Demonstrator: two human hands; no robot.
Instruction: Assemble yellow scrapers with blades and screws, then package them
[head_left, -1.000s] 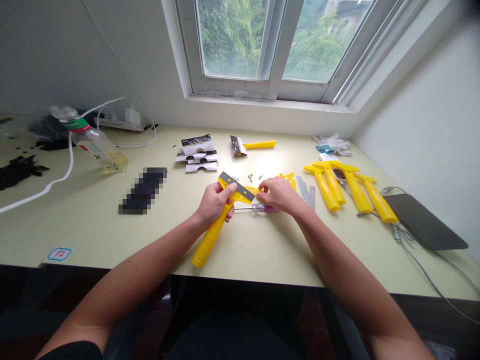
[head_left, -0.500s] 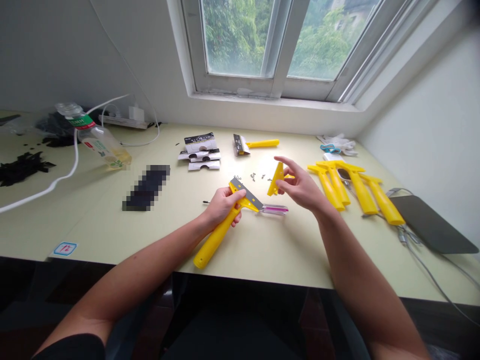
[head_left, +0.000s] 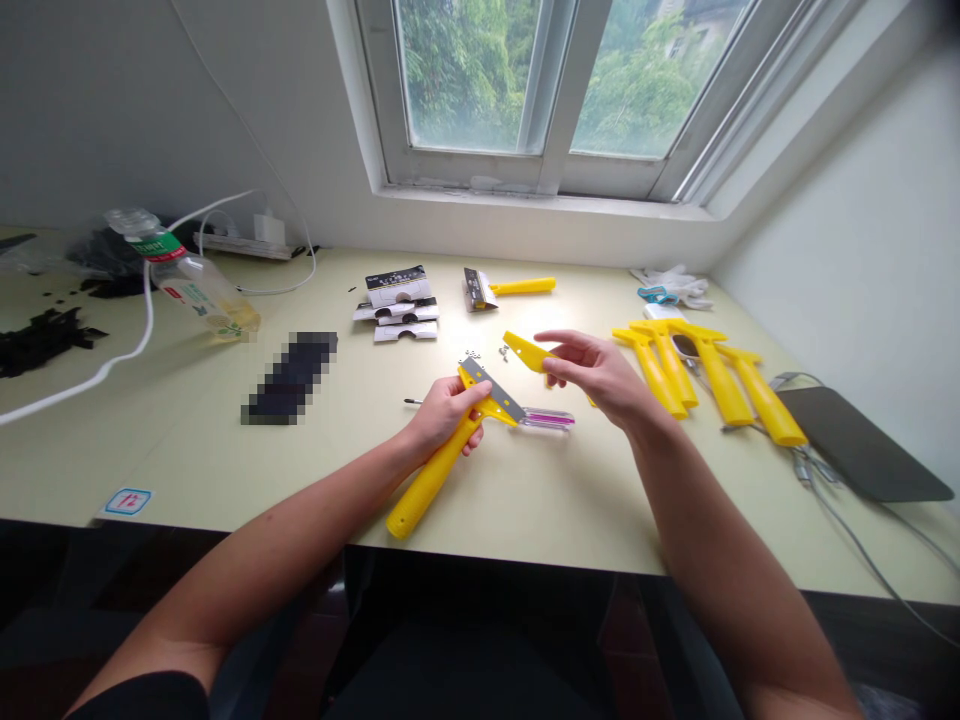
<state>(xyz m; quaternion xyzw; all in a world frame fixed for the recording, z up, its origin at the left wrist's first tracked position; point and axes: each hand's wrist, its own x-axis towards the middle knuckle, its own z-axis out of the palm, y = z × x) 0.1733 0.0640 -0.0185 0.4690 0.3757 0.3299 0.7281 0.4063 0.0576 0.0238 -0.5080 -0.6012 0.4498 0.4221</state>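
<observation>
My left hand (head_left: 448,408) is closed round the head end of a yellow scraper (head_left: 424,492), its handle pointing down towards the table's front edge. A grey blade (head_left: 504,394) lies across the scraper's head, with my thumb pressed on it. In my right hand (head_left: 600,372) a flat yellow plate (head_left: 528,352) is pinched between thumb and fingers, held up to the right of the scraper and apart from it. Beneath the scraper's head, a screwdriver with a clear and pink handle (head_left: 549,419) lies on the table. Small screws (head_left: 503,353) are scattered behind.
Several yellow scraper handles (head_left: 724,385) lie at right beside a dark grey flat object (head_left: 866,440). Behind are printed card sleeves (head_left: 397,288) and a sleeved scraper (head_left: 525,287). A tilted bottle (head_left: 199,290), a white cable (head_left: 112,365) and a blurred-out dark rectangle (head_left: 291,378) are at left.
My right hand has turned the yellow plate from steeply upright to nearly level and brought it slightly left. My left hand keeps the scraper and blade in place.
</observation>
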